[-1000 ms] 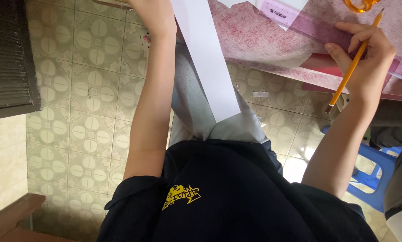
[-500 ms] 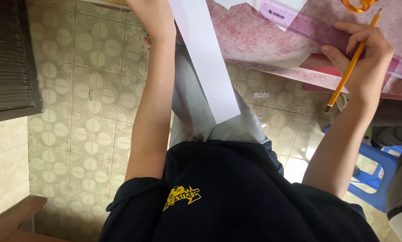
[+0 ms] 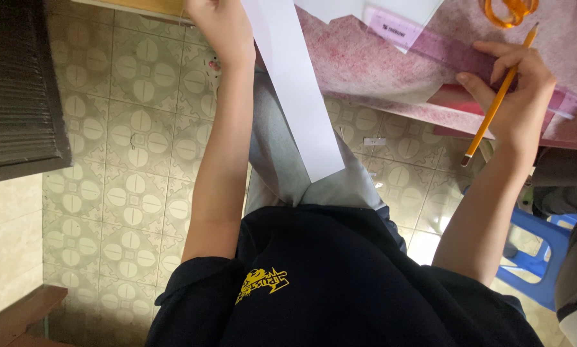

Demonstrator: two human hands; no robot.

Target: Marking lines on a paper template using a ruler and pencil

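My right hand (image 3: 513,96) grips a yellow pencil (image 3: 497,103) that slants down past the table edge, and its fingers rest on a translucent pink ruler (image 3: 430,42). The ruler lies on a pink mottled sheet (image 3: 365,64) spread over the table. My left hand (image 3: 221,26) is at the top of the view, beside a long white paper strip (image 3: 298,96) that hangs off the table over my lap. Whether the left hand pinches the strip is hidden at the frame edge.
Orange-handled scissors (image 3: 510,9) lie at the top right. A blue plastic stool (image 3: 536,257) stands at my right. A dark slatted panel (image 3: 15,83) is at the left, above the patterned tile floor (image 3: 134,173). A wooden piece (image 3: 18,315) shows at the bottom left.
My right hand with the pencil has shifted slightly up and to the left along the ruler. The left hand and the paper strip stay much as before.
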